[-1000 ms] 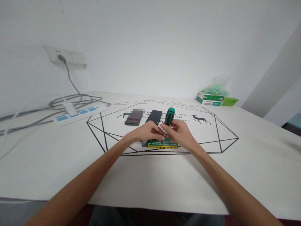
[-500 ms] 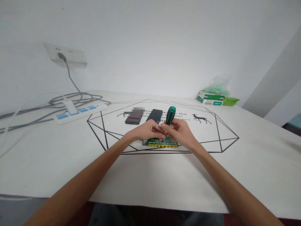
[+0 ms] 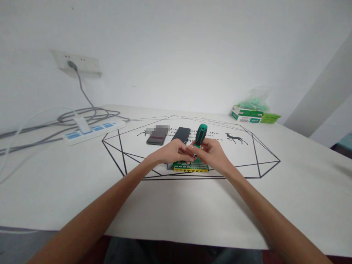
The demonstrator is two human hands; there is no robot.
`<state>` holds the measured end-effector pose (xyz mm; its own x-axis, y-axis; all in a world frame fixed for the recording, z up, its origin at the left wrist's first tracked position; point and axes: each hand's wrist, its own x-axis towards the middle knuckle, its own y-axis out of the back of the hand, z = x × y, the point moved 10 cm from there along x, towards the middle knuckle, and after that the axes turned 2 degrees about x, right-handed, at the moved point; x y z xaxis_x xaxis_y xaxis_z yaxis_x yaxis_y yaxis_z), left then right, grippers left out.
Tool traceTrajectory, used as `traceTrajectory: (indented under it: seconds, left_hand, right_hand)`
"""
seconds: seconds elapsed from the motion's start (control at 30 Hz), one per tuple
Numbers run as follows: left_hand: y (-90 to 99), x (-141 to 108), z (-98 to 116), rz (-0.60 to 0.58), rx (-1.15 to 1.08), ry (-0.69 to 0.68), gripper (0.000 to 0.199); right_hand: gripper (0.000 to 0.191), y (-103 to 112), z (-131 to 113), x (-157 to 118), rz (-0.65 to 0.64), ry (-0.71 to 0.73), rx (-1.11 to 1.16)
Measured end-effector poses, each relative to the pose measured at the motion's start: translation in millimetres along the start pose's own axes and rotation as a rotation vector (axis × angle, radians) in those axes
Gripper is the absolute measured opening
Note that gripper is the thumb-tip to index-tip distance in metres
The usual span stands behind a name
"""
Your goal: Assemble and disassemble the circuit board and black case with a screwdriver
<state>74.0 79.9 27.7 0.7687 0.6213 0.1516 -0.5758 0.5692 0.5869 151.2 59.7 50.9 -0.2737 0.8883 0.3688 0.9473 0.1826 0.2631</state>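
The right hand has hold of a green-and-black screwdriver, its grip closed about the lower part of the handle, with thumb and fingers drawn together; the handle stands nearly upright, its butt end uppermost and leaning a little to the right; the shaft goes down among the fingertips, mostly hidden. The left hand meets the right from the other side, its fingers bent and bunched beside the shaft; its grip is nearly closed, though I cannot tell whether it pinches the shaft or something small. Below both hands a green circuit board lies on the white table, a yellow strip along its near edge; the screwdriver is above it, and whether the tip touches the board is hidden. Just beyond the left hand lies a flat black slab, partly covered by that hand; to its left, apart from it, a smartphone lies flat, part of it blurred out. Farther left is a white power strip with a white adapter plugged in, grey cables lying coiled behind it; at the far right, by the wall, a green-and-white box sits under a clear plastic bag.
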Motion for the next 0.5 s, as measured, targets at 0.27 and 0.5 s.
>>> traceTrajectory:
  seconds: [0.27,0.5]
  left_hand:
    - [1.5,0.4,1.7,0.016,0.01,0.001,0.021]
    - [-0.7,-1.0,5.1,-0.001,0.015,-0.021,0.019]
  right_hand:
    - [0.031,0.5,3.5,0.1,0.003,-0.006,-0.016]
    - [0.032,-1.2,-0.9,-1.8,-0.007,-0.021,-0.005]
